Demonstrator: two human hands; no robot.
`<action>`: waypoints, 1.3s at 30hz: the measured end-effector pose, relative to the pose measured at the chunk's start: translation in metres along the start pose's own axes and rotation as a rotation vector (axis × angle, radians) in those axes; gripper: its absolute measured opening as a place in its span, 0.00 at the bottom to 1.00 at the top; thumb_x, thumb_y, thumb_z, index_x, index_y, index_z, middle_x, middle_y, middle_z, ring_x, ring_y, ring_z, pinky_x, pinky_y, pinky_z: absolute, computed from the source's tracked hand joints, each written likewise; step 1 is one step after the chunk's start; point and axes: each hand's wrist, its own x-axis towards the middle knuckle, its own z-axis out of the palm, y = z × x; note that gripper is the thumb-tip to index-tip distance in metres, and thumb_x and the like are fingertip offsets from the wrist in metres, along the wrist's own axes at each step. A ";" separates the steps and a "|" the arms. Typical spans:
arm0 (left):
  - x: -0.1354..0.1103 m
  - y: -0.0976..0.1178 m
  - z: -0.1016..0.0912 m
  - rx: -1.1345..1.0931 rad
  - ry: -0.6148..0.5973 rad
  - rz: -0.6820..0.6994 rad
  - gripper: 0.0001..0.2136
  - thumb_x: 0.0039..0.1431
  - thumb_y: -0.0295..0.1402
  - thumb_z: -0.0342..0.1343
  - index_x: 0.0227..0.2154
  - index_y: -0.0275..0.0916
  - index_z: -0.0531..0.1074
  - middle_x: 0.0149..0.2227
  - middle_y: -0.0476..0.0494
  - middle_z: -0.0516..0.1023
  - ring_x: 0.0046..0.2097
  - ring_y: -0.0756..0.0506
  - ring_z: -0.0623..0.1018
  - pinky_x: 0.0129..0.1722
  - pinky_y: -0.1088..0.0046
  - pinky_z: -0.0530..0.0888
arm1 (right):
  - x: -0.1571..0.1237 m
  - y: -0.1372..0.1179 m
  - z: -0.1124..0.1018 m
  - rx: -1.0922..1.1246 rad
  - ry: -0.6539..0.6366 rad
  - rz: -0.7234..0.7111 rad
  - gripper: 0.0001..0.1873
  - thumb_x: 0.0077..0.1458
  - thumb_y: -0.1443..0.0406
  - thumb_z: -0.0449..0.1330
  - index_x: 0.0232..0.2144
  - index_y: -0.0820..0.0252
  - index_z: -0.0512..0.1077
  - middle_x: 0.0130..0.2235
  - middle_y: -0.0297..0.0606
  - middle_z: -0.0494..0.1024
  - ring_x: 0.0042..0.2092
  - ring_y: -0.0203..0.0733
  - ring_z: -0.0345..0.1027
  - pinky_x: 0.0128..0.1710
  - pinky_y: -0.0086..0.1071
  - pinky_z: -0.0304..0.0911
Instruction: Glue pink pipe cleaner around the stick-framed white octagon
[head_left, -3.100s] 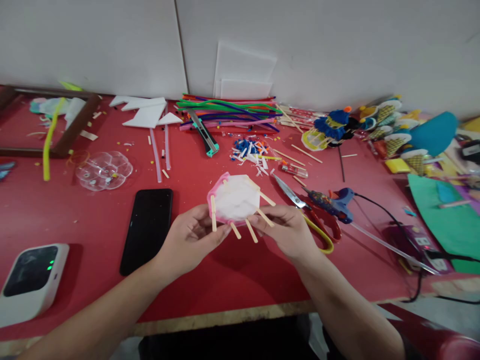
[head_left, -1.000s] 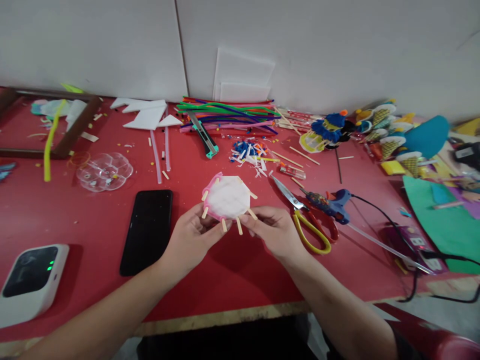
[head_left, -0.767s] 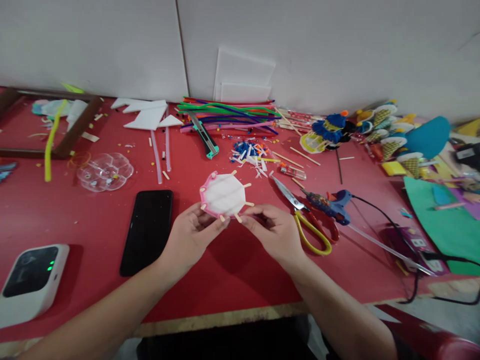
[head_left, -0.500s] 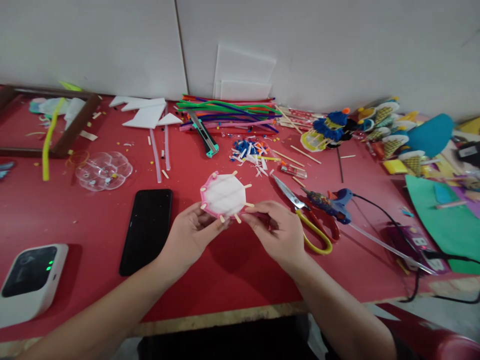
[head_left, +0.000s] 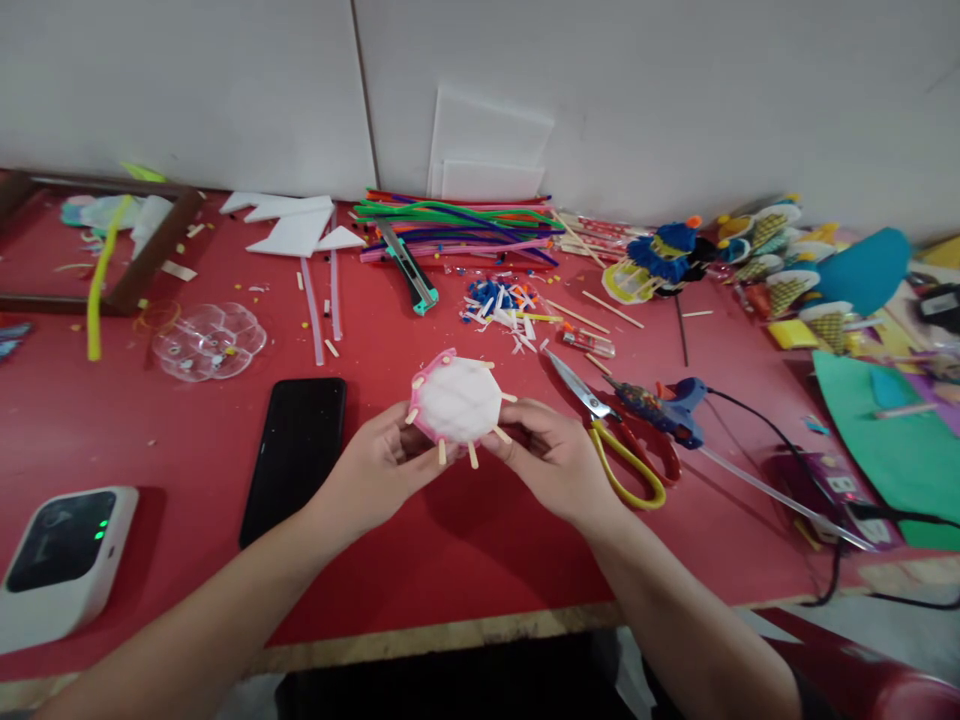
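Between my two hands is a small white many-sided craft piece (head_left: 459,400) with short wooden sticks standing out around its edge. A pink pipe cleaner (head_left: 424,385) runs along its left side, round some of the sticks. My left hand (head_left: 390,452) pinches the piece at its lower left, thumb in front. On the lower right, my right hand (head_left: 547,450) has thumb and fingers closed on the edge near a stick. The fingers behind the piece are partly hidden. It is held above the red table (head_left: 450,560).
Scissors (head_left: 622,450) and a glue gun (head_left: 664,405) lie right of my hands. A black phone (head_left: 294,460) lies to the left. Behind are a box cutter (head_left: 411,275), pipe cleaners (head_left: 457,225) and a clear flower-shaped tray (head_left: 210,342). A white device (head_left: 67,560) stands front left.
The craft piece has turned counterclockwise and shifted slightly right and down. My right hand's fingers have closed in nearer its edge; my left hand keeps hold.
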 end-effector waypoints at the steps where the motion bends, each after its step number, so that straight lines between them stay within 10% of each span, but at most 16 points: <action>1: 0.000 -0.001 0.000 0.003 -0.004 0.021 0.15 0.48 0.39 0.66 0.37 0.38 0.73 0.35 0.44 0.84 0.37 0.45 0.82 0.41 0.67 0.79 | 0.000 -0.001 0.000 -0.003 -0.002 0.012 0.09 0.57 0.57 0.62 0.34 0.56 0.78 0.34 0.39 0.78 0.36 0.41 0.71 0.35 0.33 0.65; 28: -0.001 0.001 0.001 0.139 -0.052 0.099 0.14 0.52 0.38 0.63 0.41 0.40 0.71 0.40 0.42 0.83 0.42 0.41 0.82 0.39 0.67 0.79 | -0.003 -0.002 0.004 0.126 -0.048 0.110 0.13 0.55 0.55 0.63 0.28 0.58 0.74 0.28 0.34 0.75 0.30 0.36 0.66 0.29 0.29 0.62; 39: 0.002 -0.004 0.001 0.138 -0.002 0.030 0.16 0.52 0.37 0.63 0.43 0.38 0.70 0.46 0.38 0.82 0.47 0.40 0.81 0.48 0.62 0.78 | -0.009 -0.003 0.010 -0.498 0.274 -0.466 0.04 0.60 0.63 0.62 0.33 0.56 0.76 0.29 0.35 0.79 0.30 0.36 0.72 0.29 0.28 0.68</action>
